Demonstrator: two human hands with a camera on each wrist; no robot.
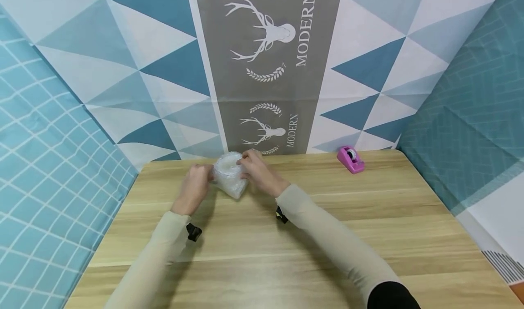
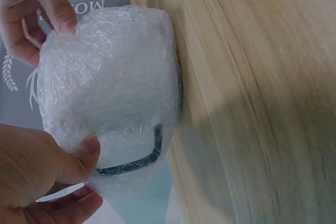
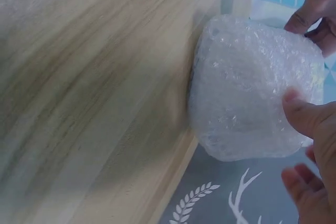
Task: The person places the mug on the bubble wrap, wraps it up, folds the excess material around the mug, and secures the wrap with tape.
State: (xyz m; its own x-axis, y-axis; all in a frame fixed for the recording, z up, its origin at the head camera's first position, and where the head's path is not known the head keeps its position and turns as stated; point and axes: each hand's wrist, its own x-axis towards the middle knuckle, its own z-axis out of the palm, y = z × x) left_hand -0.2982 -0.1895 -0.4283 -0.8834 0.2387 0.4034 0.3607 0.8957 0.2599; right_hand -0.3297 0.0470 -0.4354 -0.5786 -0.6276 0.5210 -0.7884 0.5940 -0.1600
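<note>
A white mug-like thing wrapped in clear bubble wrap point(image 1: 230, 177) stands near the back edge of the table. Through the wrap in the left wrist view, a dark bent strip point(image 2: 137, 164) shows, shaped like a handle's edge. My left hand point(image 1: 194, 186) grips the wrapped mug's left side, thumb on the near face and fingers behind. From the right, my right hand point(image 1: 262, 174) pinches the bubble wrap near the top rim. In the right wrist view its thumb point(image 3: 304, 114) lies against the wrap, slightly blurred. What its fingertips touch behind is partly hidden.
A pink tape dispenser point(image 1: 351, 159) with a roll stands at the back right of the wooden table point(image 1: 262, 263). Right behind the table's back edge rises a patterned cloth point(image 1: 270, 86). Each wrist carries a small black device point(image 1: 193, 232).
</note>
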